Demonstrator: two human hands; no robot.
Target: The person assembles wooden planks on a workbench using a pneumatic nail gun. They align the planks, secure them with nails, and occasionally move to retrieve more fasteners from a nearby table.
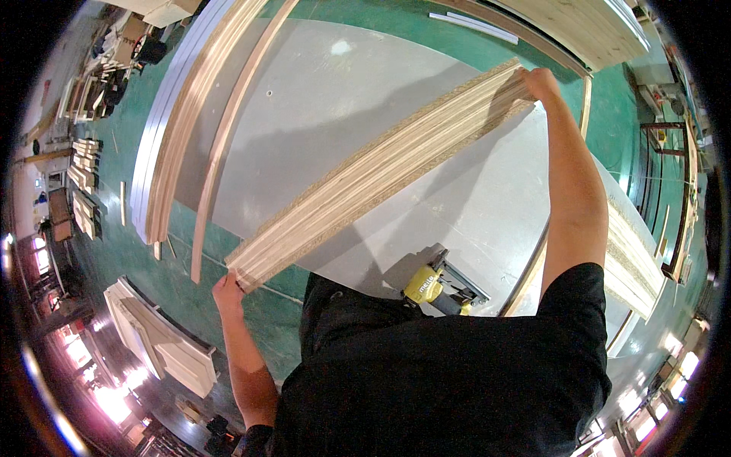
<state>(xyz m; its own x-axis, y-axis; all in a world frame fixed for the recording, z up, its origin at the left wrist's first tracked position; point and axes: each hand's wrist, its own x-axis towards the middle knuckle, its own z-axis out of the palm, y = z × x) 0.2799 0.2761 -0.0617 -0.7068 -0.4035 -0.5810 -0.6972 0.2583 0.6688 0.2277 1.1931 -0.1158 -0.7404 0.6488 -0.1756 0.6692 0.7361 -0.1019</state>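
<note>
A long, striped wood-grain board (388, 167) with speckled chipboard-like edges lies diagonally across my view, above a grey work surface (320, 84). My left hand (229, 292) grips its near left end, out past the edge of that surface. At the far right end, my right hand (539, 83) is closed round the board, with my arm stretched out. Part of the fingers of each hand is hidden. Close to my body, a yellow and black nail gun (434, 288) rests on the grey surface, apart from both hands.
A narrow wooden strip (228, 145) crosses the left side, beside stacked long boards (186, 114). More striped boards (632, 255) lie right of my arm. Stacked planks (586, 30) stand at the far right. Pale panels (160, 335) sit lower left over the green floor (114, 259).
</note>
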